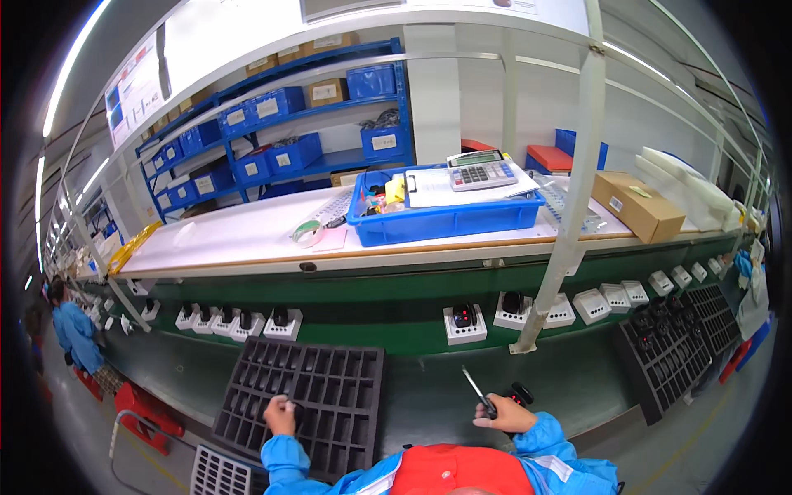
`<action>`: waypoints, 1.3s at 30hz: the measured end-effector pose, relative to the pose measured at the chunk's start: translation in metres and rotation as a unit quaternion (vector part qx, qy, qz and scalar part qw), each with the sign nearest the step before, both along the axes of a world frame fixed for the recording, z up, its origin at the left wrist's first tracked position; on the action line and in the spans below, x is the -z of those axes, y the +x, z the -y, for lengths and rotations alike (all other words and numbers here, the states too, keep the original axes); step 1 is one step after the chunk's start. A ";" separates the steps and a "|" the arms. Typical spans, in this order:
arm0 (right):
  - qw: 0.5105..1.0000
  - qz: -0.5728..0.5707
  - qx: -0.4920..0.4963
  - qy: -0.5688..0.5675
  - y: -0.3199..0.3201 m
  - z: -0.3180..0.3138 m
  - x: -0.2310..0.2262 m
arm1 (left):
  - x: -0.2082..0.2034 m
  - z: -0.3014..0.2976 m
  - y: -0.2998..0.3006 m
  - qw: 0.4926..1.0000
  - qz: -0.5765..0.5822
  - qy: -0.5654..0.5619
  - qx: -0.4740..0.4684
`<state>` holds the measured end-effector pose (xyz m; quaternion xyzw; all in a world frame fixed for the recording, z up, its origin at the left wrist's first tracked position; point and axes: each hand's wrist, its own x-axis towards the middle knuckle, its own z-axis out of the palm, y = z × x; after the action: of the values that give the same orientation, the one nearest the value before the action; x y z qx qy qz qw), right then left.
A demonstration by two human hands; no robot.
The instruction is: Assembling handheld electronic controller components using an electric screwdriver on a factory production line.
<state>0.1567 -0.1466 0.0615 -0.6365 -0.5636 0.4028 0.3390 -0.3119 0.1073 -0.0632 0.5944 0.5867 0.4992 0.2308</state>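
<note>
My left hand [280, 415] is over the black foam tray [373, 396], its fingers curled together. A dark shape shows beside the fingertips, but I cannot make out whether they hold it. My right hand [510, 415] is closed around a screwdriver [476, 388] with a slim silver shaft and a dark handle; the shaft points up and away to the left. Just beyond the right hand's knuckles is a small black device [521, 393] with red spots, partly hidden by that hand. Many of the tray's pockets look vacant, while some at its left hold dark pieces.
White stands [465, 332], some carrying black devices, line the far side of the green bench [429, 388]. More filled black trays [660, 355] are at the right. A metal post [569, 181] rises beyond the bench. The shelf above bears a blue bin [450, 227] and a calculator [482, 173].
</note>
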 end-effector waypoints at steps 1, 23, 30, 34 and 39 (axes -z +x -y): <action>1.000 0.013 -0.021 0.012 -0.009 -0.010 -0.010 | -0.016 0.012 0.023 0.992 -0.116 0.049 -0.022; 0.995 0.093 0.003 -0.026 0.003 -0.012 -0.007 | 0.041 -0.004 0.031 0.881 -0.435 -0.143 -0.122; 0.996 0.071 0.015 -0.044 0.000 -0.008 -0.011 | 0.057 -0.020 0.028 0.831 -0.498 -0.167 -0.186; 0.996 0.074 0.028 -0.033 0.007 -0.004 -0.002 | 0.055 -0.004 0.006 0.921 -0.360 -0.079 -0.130; 0.997 0.058 0.009 -0.045 0.005 -0.009 -0.009 | 0.051 0.009 -0.006 0.984 0.054 -0.040 -0.165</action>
<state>0.1619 -0.1376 0.0707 -0.6783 -0.5579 0.3870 0.2808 -0.3177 0.0984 -0.1140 0.4515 0.6830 0.5380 0.2005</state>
